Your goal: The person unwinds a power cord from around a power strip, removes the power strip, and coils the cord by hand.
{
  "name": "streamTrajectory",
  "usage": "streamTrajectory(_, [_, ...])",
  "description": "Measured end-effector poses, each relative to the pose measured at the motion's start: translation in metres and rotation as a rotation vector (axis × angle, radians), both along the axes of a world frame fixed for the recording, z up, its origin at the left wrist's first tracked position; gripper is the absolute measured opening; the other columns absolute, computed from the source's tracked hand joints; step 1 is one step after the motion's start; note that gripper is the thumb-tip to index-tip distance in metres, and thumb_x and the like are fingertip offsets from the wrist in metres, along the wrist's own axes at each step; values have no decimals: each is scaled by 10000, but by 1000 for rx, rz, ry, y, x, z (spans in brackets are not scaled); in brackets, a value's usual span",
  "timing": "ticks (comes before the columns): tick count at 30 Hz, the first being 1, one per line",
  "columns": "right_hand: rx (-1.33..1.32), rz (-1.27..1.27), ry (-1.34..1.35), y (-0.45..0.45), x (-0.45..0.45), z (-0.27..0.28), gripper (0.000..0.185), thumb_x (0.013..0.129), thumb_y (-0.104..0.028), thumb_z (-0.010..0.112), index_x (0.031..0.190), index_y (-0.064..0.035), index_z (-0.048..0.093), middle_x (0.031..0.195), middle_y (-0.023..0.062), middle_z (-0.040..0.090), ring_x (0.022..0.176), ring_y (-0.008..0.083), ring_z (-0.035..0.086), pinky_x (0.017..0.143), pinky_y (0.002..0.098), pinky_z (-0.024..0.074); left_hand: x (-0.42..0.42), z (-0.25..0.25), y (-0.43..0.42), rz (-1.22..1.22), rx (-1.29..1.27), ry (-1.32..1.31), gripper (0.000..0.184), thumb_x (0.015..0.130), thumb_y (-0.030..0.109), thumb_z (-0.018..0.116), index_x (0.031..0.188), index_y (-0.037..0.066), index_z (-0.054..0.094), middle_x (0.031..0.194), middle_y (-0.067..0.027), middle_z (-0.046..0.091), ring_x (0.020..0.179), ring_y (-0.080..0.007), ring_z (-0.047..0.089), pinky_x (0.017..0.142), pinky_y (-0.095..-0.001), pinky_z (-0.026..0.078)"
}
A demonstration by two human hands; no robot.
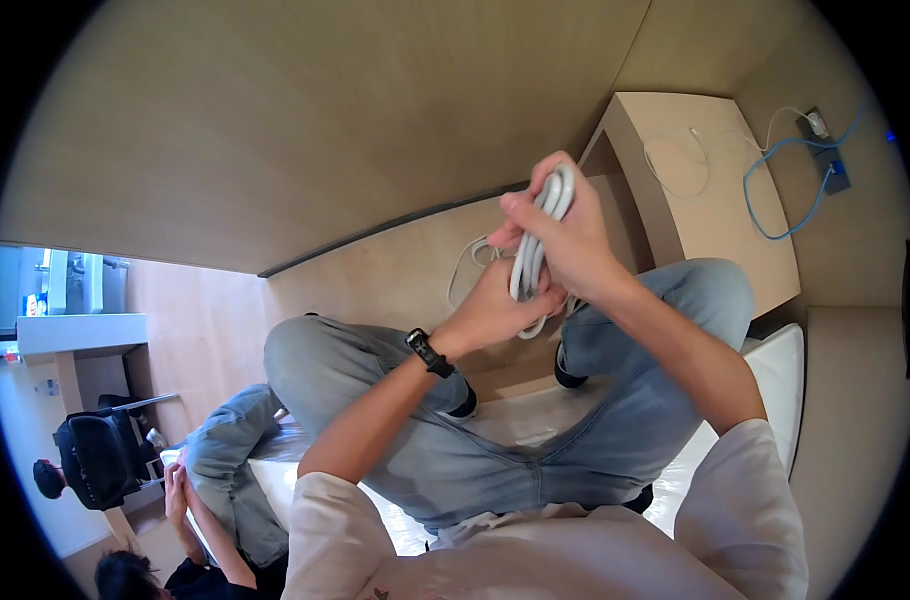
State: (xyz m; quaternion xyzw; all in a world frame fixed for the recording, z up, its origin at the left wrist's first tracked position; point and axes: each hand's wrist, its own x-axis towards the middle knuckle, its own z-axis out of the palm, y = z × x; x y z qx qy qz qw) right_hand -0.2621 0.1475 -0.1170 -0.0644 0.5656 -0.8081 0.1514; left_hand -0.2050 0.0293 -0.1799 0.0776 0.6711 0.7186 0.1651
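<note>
A coiled white cable (541,232) is bunched between my two hands, above my knees. My left hand (500,302) grips the lower end of the bundle. Higher up, my right hand (572,225) is wrapped around the top loops. A thinner length of white cord (461,262) hangs in loose curves behind my left hand. The fingers partly hide the middle of the coil, and I cannot tell where the cord's ends are.
To the right stands a light wooden cabinet (690,180) with a thin white cable (708,165) on top. A blue cable (747,190) runs to a wall socket (825,150). At lower left, another person (237,470) sits near a black chair (97,455). A tall wooden panel (355,120) rises ahead.
</note>
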Motion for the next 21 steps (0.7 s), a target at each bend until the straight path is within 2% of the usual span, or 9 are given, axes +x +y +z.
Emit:
streamTrajectory(4, [5, 130, 7, -4, 2, 0, 271, 849, -42, 678, 970, -58, 436, 873, 95, 599, 740, 170, 672, 629, 293, 544, 3, 3, -7, 37, -160, -46, 186, 823, 158, 664, 762, 32, 540, 678, -22, 568, 658, -87, 538, 598, -285, 447])
streamTrajectory(6, [47, 159, 121, -5, 0, 2, 370, 836, -99, 710, 1111, -48, 469, 983, 112, 613, 938, 177, 635, 765, 316, 520, -1, 10, -12, 128, -112, -5, 214, 828, 153, 658, 726, 46, 503, 655, -16, 548, 631, -85, 528, 576, -290, 446])
streamTrajectory(7, [46, 160, 122, -6, -1, -1, 370, 836, -99, 710, 1111, -48, 469, 983, 112, 613, 938, 177, 635, 765, 316, 520, -4, 13, -14, 210, -60, 38, 250, 832, 148, 651, 691, 59, 465, 631, -9, 527, 605, -82, 517, 553, -294, 445])
streamTrajectory(9, [135, 296, 112, -6, -3, -12, 634, 827, -127, 722, 1355, -59, 377, 1126, 74, 585, 1101, 172, 571, 935, 363, 463, -11, 14, -22, 305, 37, 14, 272, 840, 133, 644, 663, 73, 445, 618, -9, 519, 585, -79, 514, 532, -296, 444])
streamTrajectory(12, [326, 499, 284, -7, 8, -26, 745, 802, -184, 757, 1401, -40, 338, 1168, 59, 559, 1118, 172, 532, 987, 353, 412, -23, 29, -43, 386, 197, -40, 182, 879, 94, 634, 743, 71, 515, 598, 14, 473, 537, -80, 491, 488, -273, 423])
streamTrajectory(14, [367, 413, 333, -11, 23, -50, 682, 777, -223, 783, 1324, -23, 428, 1101, 52, 564, 1041, 172, 548, 953, 321, 423, -24, 36, -55, 356, 447, -74, 310, 886, 56, 597, 652, 114, 402, 553, 28, 385, 472, -94, 373, 487, -297, 380])
streamTrajectory(15, [485, 576, 269, -11, 25, -47, 639, 770, -244, 787, 1275, -18, 469, 1088, 56, 564, 1028, 168, 550, 942, 311, 425, -23, 42, -55, 342, 512, -97, 391, 891, 36, 575, 625, 139, 307, 533, 32, 312, 466, -104, 289, 497, -307, 345])
streamTrajectory(17, [504, 696, 196, -12, 33, -54, 490, 750, -278, 788, 1100, -19, 563, 981, 58, 597, 926, 143, 580, 832, 290, 461, -19, 42, -55, 308, 505, -132, 381, 892, 40, 578, 629, 138, 321, 538, 28, 325, 474, -109, 316, 501, -304, 351])
streamTrajectory(21, [702, 790, 182, -14, 30, -66, 416, 757, -262, 759, 1056, -38, 577, 811, 40, 619, 765, 134, 611, 692, 291, 481, -15, 45, -51, 298, 405, -122, 369, 892, 38, 587, 637, 142, 341, 556, 22, 351, 490, -126, 372, 506, -303, 359])
